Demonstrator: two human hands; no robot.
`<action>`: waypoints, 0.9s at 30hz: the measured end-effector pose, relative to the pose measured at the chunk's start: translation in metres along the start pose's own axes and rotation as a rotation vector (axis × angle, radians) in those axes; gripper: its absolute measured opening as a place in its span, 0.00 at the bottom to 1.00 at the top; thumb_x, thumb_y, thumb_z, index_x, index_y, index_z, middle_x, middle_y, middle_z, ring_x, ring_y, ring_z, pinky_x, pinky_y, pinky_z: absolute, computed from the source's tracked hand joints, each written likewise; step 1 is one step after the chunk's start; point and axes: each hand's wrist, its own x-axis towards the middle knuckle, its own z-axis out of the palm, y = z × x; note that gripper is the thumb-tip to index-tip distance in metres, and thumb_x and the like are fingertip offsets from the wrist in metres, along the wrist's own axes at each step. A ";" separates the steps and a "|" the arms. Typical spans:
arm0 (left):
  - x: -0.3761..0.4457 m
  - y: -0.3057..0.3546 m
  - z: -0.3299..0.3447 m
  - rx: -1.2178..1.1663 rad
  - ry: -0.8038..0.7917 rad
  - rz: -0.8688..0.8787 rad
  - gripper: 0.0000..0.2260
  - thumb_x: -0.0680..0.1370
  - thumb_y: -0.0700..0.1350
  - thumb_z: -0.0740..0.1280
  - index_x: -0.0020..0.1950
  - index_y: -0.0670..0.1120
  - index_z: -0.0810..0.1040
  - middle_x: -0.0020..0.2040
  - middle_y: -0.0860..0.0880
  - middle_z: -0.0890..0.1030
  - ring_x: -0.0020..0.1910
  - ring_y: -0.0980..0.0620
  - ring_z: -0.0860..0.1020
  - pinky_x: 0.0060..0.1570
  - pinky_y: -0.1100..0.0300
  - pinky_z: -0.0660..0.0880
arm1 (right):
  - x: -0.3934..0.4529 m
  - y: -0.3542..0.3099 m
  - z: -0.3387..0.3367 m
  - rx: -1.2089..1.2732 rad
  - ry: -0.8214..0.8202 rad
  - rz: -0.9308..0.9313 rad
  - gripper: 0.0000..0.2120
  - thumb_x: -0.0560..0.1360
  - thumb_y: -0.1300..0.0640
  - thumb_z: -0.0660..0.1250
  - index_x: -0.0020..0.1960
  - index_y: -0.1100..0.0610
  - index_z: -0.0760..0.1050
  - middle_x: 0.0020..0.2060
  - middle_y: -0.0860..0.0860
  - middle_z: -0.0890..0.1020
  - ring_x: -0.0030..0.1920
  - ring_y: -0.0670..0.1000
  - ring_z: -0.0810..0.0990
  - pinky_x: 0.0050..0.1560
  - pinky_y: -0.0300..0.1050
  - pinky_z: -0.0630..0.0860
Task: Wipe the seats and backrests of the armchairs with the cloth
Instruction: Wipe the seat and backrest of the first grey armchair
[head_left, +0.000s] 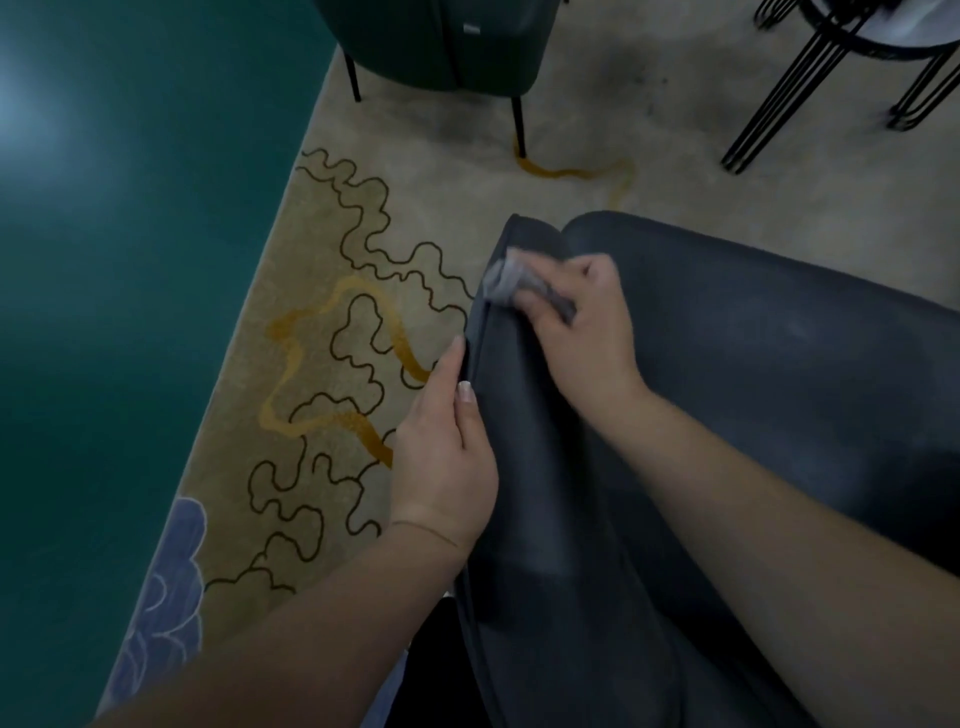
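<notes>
A dark grey armchair (753, 364) fills the right and lower middle of the head view, seen from above. My right hand (582, 327) grips a crumpled grey cloth (506, 283) and presses it on the top of the chair's left side panel, near its front end. My left hand (447, 447) holds the outer edge of that same panel lower down, thumb on the inside and fingers on the outside. Both forearms reach in from the bottom of the frame.
A second dark green armchair (441, 47) on thin black legs stands at the top. A black wire-legged table (841, 67) is at the top right. Beige patterned carpet (337, 338) lies under the chairs, and a glossy teal floor (130, 260) runs along the left.
</notes>
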 end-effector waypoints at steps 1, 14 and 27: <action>0.000 0.000 0.000 0.000 0.002 -0.004 0.20 0.82 0.48 0.53 0.75 0.52 0.65 0.66 0.49 0.76 0.63 0.51 0.74 0.64 0.56 0.71 | 0.012 -0.001 0.003 0.013 0.026 0.055 0.17 0.75 0.56 0.68 0.63 0.46 0.76 0.44 0.41 0.63 0.46 0.35 0.68 0.54 0.23 0.63; 0.000 -0.002 0.000 0.006 0.030 0.019 0.19 0.82 0.45 0.54 0.74 0.50 0.67 0.67 0.50 0.75 0.65 0.56 0.72 0.62 0.71 0.65 | -0.025 -0.010 -0.004 -0.078 -0.116 -0.116 0.20 0.73 0.61 0.70 0.62 0.47 0.76 0.46 0.50 0.66 0.46 0.45 0.69 0.52 0.29 0.66; -0.001 0.001 0.002 0.064 0.050 -0.032 0.19 0.82 0.47 0.53 0.72 0.48 0.69 0.62 0.48 0.78 0.59 0.52 0.76 0.54 0.68 0.67 | 0.007 -0.035 0.000 -0.224 -0.242 -0.151 0.13 0.75 0.57 0.69 0.58 0.51 0.80 0.46 0.51 0.69 0.48 0.46 0.69 0.52 0.29 0.67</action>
